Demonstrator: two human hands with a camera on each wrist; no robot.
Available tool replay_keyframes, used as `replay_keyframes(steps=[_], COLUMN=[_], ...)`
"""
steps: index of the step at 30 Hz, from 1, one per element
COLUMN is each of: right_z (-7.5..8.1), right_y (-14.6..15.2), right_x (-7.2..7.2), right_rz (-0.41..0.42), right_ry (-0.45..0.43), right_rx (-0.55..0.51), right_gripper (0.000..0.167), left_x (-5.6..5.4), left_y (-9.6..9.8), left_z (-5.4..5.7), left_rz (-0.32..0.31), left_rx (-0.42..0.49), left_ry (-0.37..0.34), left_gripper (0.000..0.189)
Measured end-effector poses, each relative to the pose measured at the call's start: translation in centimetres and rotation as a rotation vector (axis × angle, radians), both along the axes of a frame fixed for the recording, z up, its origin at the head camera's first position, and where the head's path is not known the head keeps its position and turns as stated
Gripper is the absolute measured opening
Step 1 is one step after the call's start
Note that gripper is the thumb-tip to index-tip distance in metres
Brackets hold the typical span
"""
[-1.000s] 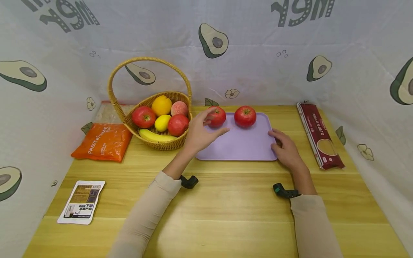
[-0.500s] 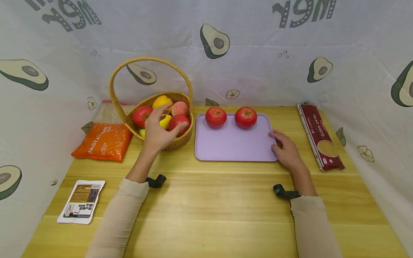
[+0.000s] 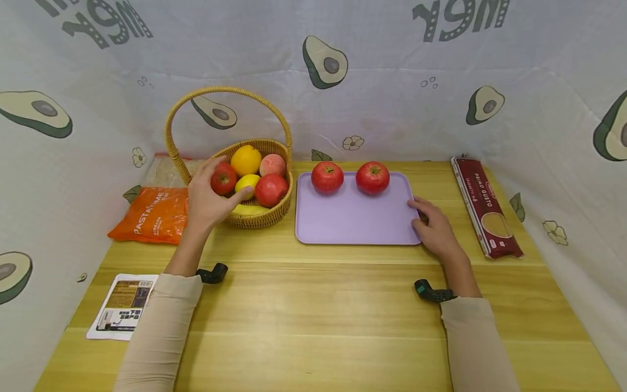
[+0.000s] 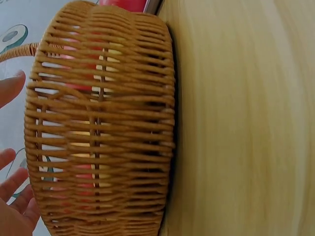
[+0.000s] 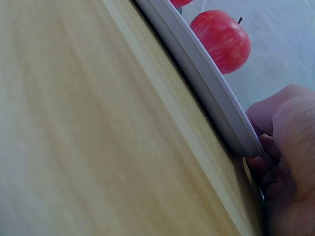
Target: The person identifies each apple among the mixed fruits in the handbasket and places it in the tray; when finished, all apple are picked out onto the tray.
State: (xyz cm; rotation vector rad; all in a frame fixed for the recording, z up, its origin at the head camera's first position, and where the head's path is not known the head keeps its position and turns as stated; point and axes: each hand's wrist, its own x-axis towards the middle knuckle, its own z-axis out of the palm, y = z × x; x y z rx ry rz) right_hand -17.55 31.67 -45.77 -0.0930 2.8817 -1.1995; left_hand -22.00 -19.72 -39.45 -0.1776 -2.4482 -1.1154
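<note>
My left hand (image 3: 208,193) hovers over the left side of the wicker basket (image 3: 259,219), fingers and thumb spread apart around a red apple (image 3: 224,179); whether it touches the apple I cannot tell. The basket also holds an orange-yellow fruit (image 3: 246,160), a peach (image 3: 272,165), a lemon (image 3: 247,186), another red fruit (image 3: 271,190) and a banana (image 3: 249,209). In the left wrist view, fingers (image 4: 17,189) show beside the basket's rim. My right hand (image 3: 436,228) grips the right edge of the lilac tray (image 3: 357,223), thumb on its rim. Two red apples (image 3: 327,177) (image 3: 373,177) sit on the tray.
An orange pasta bag (image 3: 157,215) lies left of the basket, partly behind my left hand. A white pouch (image 3: 122,307) lies nearer, partly covered by the left sleeve. A dark red spaghetti pack (image 3: 487,207) lies right of the tray. A printed curtain hangs behind.
My left hand has moved left, from beside the apple at the tray's left to over the basket's left side. The right hand has stayed on the tray's edge.
</note>
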Motion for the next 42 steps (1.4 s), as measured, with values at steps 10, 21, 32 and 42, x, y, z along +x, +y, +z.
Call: replay_keyframes(steps=[10, 21, 32, 42], right_z=[-0.3, -0.4, -0.4, -0.4], right_y=[0.1, 0.2, 0.2, 0.3], right_x=[-0.1, -0.1, -0.2, -0.2], right_rz=[0.001, -0.005, -0.001, 0.004], right_ry=[0.013, 0.021, 0.018, 0.022], right_rx=[0.001, 0.007, 0.008, 0.002], right_gripper=[0.052, 0.051, 0.051, 0.051], left_x=[-0.4, -0.8, -1.9, -2.5], left_y=[-1.7, -2.6, -3.0, -3.0], left_z=[-0.8, -1.2, -0.5, 0.3], left_rz=[0.05, 0.032, -0.007, -0.03], left_rx=[-0.053, -0.116, -0.186, -0.287], left_ry=[-0.081, -0.123, -0.176, -0.304], left_gripper=[0.086, 0.076, 0.073, 0.076])
